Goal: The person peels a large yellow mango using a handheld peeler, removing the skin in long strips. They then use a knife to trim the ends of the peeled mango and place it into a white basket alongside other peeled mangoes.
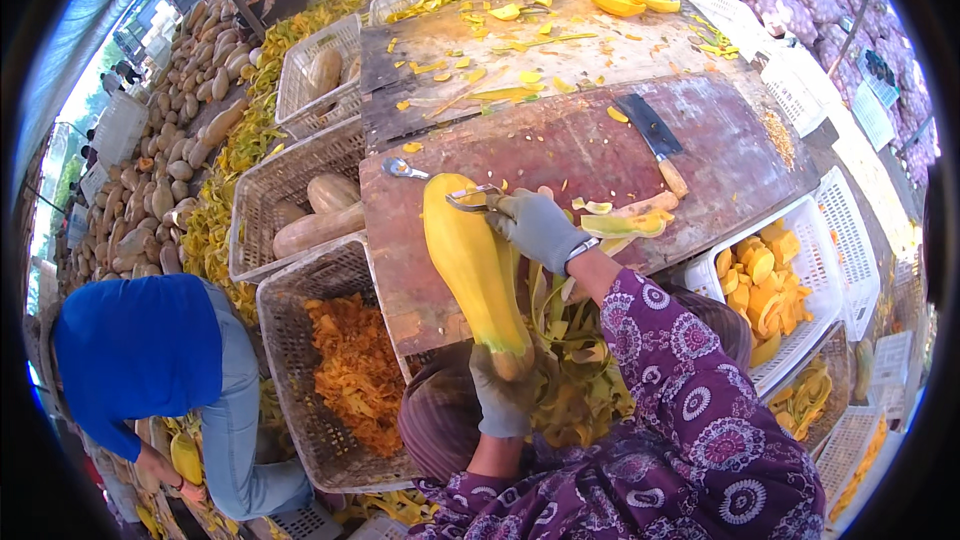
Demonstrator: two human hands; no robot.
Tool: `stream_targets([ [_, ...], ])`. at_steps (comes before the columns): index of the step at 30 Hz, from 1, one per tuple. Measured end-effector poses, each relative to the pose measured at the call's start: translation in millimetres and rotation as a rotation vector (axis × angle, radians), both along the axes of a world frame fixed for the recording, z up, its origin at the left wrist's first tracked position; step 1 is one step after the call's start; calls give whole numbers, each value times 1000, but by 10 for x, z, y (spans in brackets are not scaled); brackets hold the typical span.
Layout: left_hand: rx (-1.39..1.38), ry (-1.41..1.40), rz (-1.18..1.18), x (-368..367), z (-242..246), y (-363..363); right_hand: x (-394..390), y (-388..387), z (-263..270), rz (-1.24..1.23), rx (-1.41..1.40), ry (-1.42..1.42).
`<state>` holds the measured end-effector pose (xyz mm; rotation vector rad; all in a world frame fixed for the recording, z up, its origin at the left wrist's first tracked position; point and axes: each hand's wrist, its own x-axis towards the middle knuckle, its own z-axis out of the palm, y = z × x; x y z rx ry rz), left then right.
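Note:
A long, mostly peeled yellow squash [466, 262] slants from the wooden tabletop [420, 292] down toward my lap. In a grey work glove, my left hand [501, 394] grips its lower stem end. My gloved right hand [536, 225] holds a metal peeler [471, 199] against the upper part of the squash. Just beyond the squash's top lies a metal spoon [405, 168]. Strips of peel [626, 223] rest right of my right hand, and more peel [581, 390] is heaped below the table edge between my knees.
A cleaver [651, 127] with a wooden handle lies on the table. To the left stand crates of unpeeled squash [326, 195] and orange pulp [352, 375]. A white crate [806, 307] at right holds cut pieces. At lower left a person in blue [142, 352] bends over.

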<state>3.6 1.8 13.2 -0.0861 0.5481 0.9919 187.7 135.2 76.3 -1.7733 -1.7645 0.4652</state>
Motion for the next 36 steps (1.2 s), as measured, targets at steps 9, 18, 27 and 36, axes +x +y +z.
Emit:
stream_targets([
  [9,31,28,-19,67,-48,24,-408,-1571,79,-66,-104,-26],
  [18,41,-125,-71,17,131,54,-215,-2282,293,-3,-158,97],
  [27,-86,-22,7,-86,221,25,218,-322,-157,-114,32,308],
  [36,82,342,-23,-220,50,-33,294,651,-439,-56,-134,223],
])
